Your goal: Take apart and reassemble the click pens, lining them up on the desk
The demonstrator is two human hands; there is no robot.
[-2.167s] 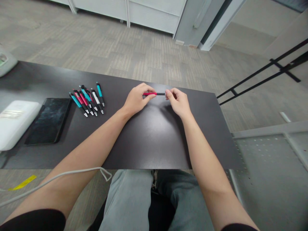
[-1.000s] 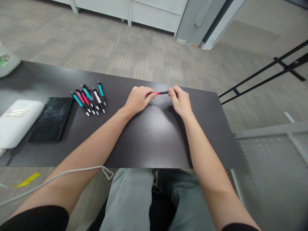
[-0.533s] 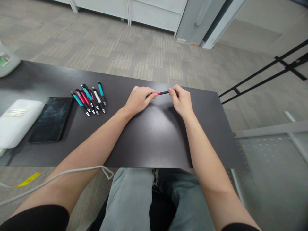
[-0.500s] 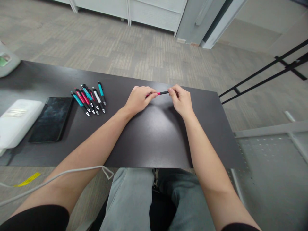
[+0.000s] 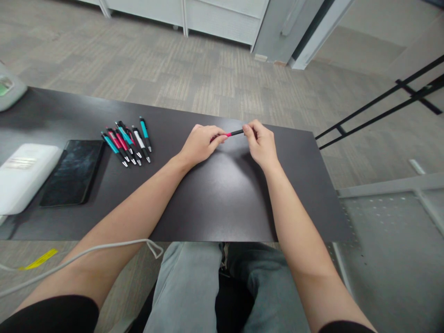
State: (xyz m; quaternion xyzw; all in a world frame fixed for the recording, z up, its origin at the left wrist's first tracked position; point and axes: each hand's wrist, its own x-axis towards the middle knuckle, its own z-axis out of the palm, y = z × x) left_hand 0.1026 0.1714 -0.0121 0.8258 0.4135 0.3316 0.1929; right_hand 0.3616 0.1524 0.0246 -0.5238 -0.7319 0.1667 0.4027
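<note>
A pen (image 5: 236,132) with a pink barrel and a black grip is stretched between my two hands, just above the far part of the dark table (image 5: 215,199). My left hand (image 5: 199,144) is closed around its pink end, which the fingers mostly cover. At the other end, my right hand (image 5: 261,142) pinches the black grip between thumb and fingertips, hiding the tip. Left of my left hand lies a loose group of pens (image 5: 130,143) in teal, pink and white with black grips, their silver tips towards me.
Farther left are a black tablet (image 5: 74,173) and a white box-like device (image 5: 29,175). A pale object (image 5: 12,90) stands at the far left corner. Across my left forearm runs a white cable (image 5: 97,249). A black metal frame (image 5: 378,104) is beyond the table's right edge.
My right hand has shifted very slightly upwards, and the pen tilts a little more. Otherwise the hands hold their positions, and the view has moved marginally.
</note>
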